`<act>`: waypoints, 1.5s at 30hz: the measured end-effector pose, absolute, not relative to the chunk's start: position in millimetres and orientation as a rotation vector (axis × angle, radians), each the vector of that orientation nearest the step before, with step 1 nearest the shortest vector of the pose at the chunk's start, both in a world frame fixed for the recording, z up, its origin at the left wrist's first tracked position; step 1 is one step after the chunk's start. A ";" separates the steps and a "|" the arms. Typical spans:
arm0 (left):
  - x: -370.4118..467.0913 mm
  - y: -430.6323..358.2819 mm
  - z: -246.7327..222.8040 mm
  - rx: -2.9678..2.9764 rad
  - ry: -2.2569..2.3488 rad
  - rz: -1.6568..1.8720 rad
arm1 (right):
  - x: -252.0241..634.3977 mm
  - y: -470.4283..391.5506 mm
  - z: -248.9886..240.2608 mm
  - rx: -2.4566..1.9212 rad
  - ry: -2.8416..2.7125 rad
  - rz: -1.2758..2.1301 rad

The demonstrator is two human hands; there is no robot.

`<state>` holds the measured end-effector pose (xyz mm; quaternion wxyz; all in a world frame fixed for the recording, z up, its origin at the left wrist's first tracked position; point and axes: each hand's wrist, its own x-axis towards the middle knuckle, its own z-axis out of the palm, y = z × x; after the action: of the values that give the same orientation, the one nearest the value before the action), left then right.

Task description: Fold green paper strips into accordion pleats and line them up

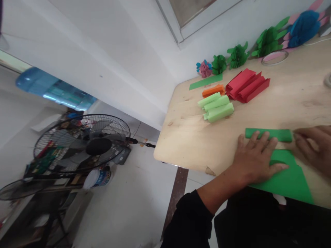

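My left hand (254,160) lies flat, fingers spread, with its fingertips on a folded green paper strip (281,135). Below the strip a larger flat green paper sheet (289,182) reaches the table's near edge, partly under my left palm and thumb. At the strip's right end my right hand (317,146) has its fingers curled and its fingertips closed on the end of the strip. That hand is cut off by the frame's right edge.
On the wooden table (186,131) lie light green folded papers (218,107), an orange folded paper (213,90), red folded papers (245,84) and a tape roll (274,58). Paper turtle-like figures (269,41) line the wall. A fan (98,146) stands left.
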<state>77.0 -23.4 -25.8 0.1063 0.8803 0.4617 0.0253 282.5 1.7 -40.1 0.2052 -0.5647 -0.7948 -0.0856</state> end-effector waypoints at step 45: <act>45.3 -27.4 -23.6 2.283 1.565 0.263 | 278.2 -42.6 -46.6 -1.291 -2.267 -0.523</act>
<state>45.3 -27.4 -23.6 0.1796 0.8078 0.5536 0.0931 278.2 -42.6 -46.6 0.2382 -0.4714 -0.8274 -0.1909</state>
